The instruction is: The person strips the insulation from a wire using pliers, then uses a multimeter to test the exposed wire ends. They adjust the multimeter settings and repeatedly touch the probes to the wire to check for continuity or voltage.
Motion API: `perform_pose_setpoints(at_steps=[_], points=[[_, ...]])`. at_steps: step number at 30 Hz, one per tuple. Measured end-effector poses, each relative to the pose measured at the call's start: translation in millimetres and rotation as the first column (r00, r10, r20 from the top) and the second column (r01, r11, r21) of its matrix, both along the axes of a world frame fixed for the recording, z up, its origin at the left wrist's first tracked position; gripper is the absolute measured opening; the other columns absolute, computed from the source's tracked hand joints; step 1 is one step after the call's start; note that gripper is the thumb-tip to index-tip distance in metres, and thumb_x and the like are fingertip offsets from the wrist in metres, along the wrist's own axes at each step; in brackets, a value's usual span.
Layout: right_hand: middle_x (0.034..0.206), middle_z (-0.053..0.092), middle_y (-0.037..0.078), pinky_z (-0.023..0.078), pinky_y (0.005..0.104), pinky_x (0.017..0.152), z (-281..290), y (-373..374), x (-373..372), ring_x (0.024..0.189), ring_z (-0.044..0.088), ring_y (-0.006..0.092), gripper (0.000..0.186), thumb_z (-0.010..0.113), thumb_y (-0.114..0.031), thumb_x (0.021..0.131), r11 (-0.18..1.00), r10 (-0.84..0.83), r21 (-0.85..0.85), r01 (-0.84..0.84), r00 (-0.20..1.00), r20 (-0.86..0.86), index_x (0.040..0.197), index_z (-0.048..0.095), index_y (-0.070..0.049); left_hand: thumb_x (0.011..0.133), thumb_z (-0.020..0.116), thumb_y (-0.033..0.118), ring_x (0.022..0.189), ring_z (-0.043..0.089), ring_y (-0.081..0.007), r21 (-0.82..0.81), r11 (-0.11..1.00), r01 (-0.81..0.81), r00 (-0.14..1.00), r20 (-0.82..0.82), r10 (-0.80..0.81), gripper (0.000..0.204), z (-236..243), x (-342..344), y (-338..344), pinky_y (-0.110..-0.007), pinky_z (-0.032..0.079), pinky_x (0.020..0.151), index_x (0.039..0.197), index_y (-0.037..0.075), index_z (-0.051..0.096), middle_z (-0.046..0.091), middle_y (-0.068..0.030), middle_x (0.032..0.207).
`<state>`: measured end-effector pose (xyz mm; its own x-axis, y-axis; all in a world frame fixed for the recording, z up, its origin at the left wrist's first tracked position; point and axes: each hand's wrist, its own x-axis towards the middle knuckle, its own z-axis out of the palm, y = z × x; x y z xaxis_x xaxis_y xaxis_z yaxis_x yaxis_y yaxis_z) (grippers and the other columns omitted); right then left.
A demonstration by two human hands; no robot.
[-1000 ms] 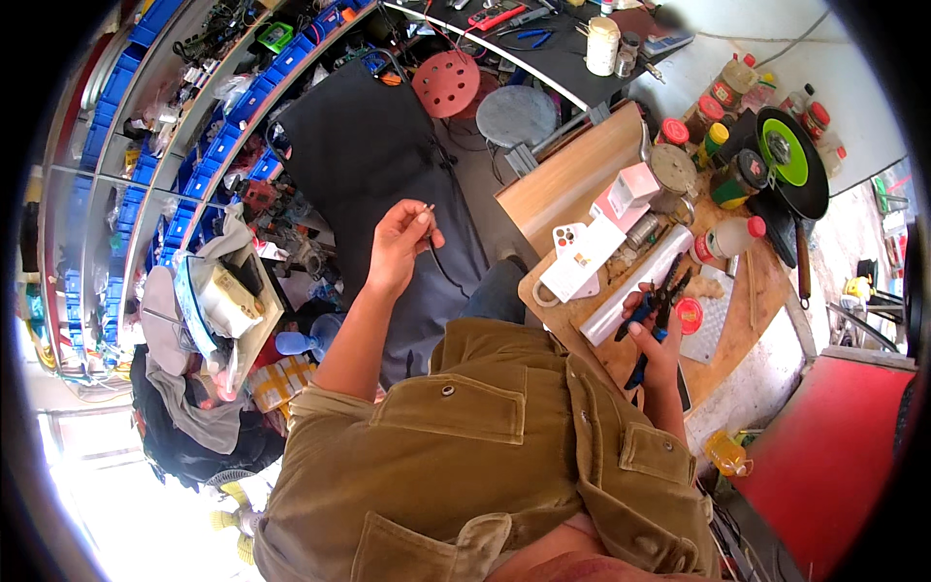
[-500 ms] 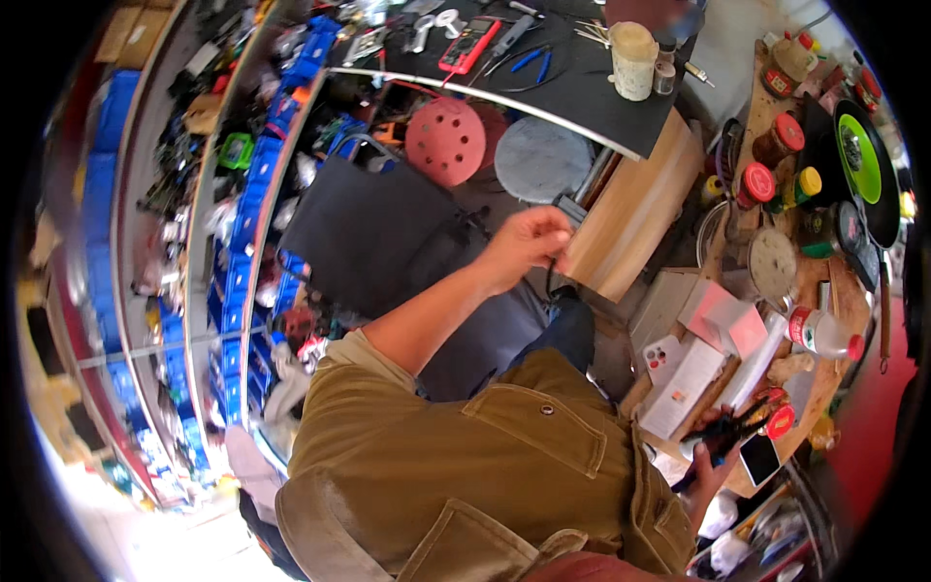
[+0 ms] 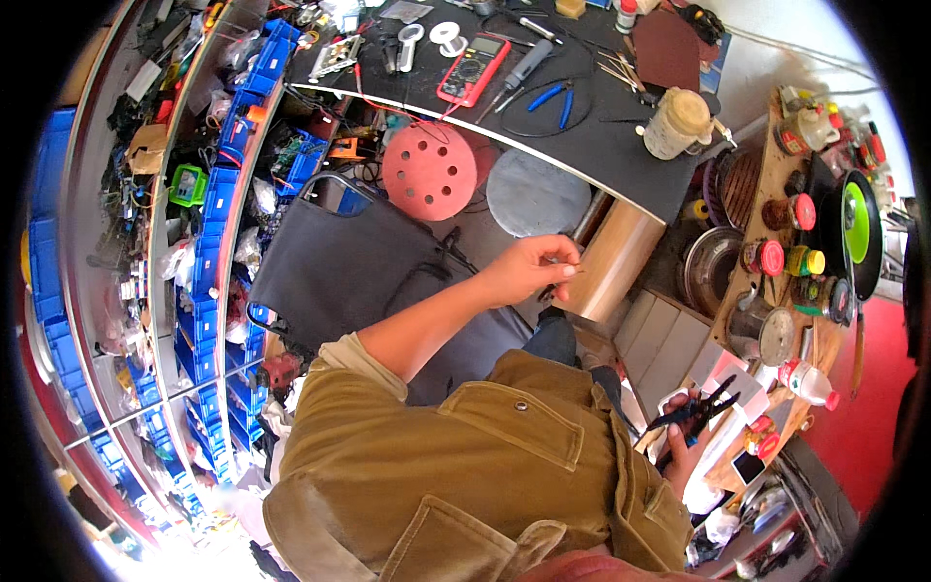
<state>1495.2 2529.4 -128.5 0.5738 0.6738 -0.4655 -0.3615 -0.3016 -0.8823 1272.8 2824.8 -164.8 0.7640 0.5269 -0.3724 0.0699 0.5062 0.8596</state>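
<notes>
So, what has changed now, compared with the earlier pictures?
The view has turned and shows more of the black desk. Since the first picture, the left hand went rightward, from over the black chair to near the wooden panel. Nothing was visibly let go: it still seems to pinch a thin dark cable, mostly hidden, and the right hand still holds the pliers.

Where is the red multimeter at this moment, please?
In the head view, the red multimeter lies at top centre on the black tabletop, below and right of the white spool and left of the grey-handled tool.
</notes>
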Motion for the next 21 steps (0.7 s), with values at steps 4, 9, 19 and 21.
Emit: perform_pose_setpoints(at_steps=[4,9,19,21], points=[[0.105,0.055,0.011,0.040,0.0328,0.090,11,31,-7,0.096,0.054,0.0204,0.070,0.074,-0.025,0.069,0.995,0.056,0.084,-0.055,0.998,-0.015,0.125,0.044,0.003,0.091,0.058,0.013,0.067,0.060,-0.0101,0.004,0.996,-0.087,0.995,-0.050,0.087,0.008,18,-25,1,-0.024,0.044,0.061,0.093,0.006,0.055,0.059,-0.0010,0.077],[0.105,0.055,0.011,0.039,0.0325,0.092,25,42,0,0.097,0.054,0.0204,0.073,0.073,-0.029,0.069,0.991,0.090,0.104,-0.086,0.996,-0.028,0.126,0.042,0.004,0.091,0.058,0.013,0.069,0.061,-0.0111,0.027,0.996,-0.081,0.997,-0.012,0.081,0.009,38,-17,-13,-0.023,0.043,0.061,0.093,0.005,0.055,0.058,-0.0022,0.081],[0.108,0.059,0.008,0.044,0.0291,0.081,-8,52,40,0.098,0.056,0.0170,0.066,0.067,-0.030,0.077,0.952,0.303,0.036,-0.304,0.952,0.047,0.131,0.043,-0.001,0.092,0.057,0.012,0.061,0.050,-0.0080,0.153,0.982,-0.110,0.994,0.046,0.104,0.009,62,12,-21,-0.022,0.042,0.056,0.093,0.003,0.054,0.052,-0.0003,0.072],[0.107,0.059,0.007,0.044,0.0297,0.083,-8,76,39,0.097,0.055,0.0159,0.066,0.068,-0.031,0.077,0.934,0.351,0.043,-0.354,0.934,0.071,0.130,0.044,-0.001,0.092,0.056,0.012,0.060,0.050,-0.0080,0.157,0.980,-0.119,0.992,0.054,0.112,0.009,61,8,-17,-0.022,0.041,0.056,0.092,0.003,0.054,0.051,-0.0002,0.072]])
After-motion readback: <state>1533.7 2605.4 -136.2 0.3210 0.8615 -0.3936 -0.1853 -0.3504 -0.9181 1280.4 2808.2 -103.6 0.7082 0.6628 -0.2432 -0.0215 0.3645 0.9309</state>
